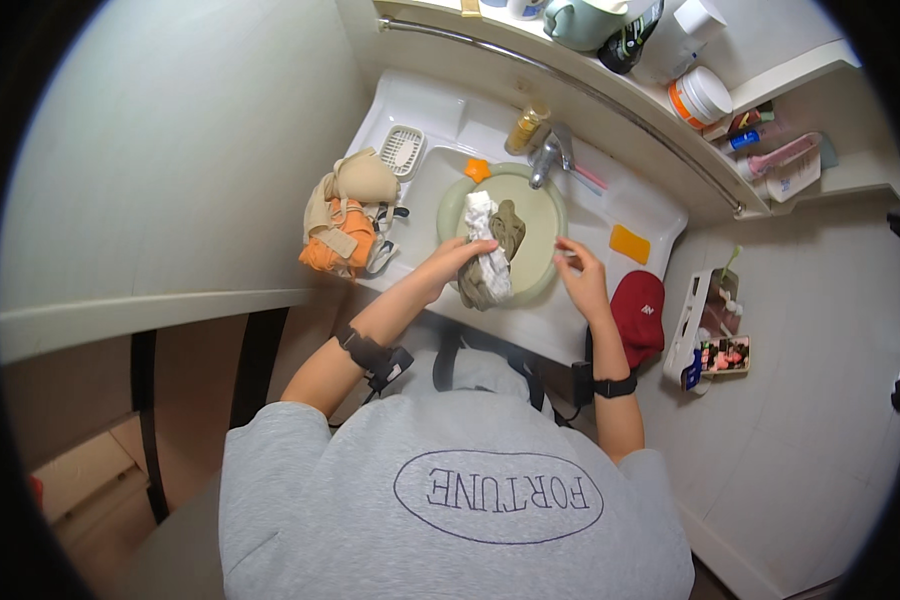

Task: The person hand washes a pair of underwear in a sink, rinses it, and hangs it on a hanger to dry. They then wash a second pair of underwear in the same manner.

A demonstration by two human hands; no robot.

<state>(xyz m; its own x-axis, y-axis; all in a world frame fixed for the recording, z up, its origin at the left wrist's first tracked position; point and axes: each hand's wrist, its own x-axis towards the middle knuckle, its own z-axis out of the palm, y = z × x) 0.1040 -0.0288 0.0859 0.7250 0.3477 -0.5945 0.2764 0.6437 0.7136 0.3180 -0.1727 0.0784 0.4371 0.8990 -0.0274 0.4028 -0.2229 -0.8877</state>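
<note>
My left hand [457,259] grips a bunched white cloth [487,225] that lies across a crumpled olive cloth [507,225]. Both are held over a pale green plastic basin [444,214], which sits in the white washbasin [426,217]. Part of the olive fabric hangs past the basin's near rim. At the basin's right side, my right hand [581,270] has its fingers bent and apart, with nothing visible in them. Above the basin's far edge is the chrome tap [546,157].
Beige and orange garments [345,217] are heaped on the left ledge near a soap dish [403,150]. A yellow bottle [527,129] stands by the tap. To the right are an orange-yellow bar [630,244], a red cap [637,319] and a wall holder with a phone [726,355].
</note>
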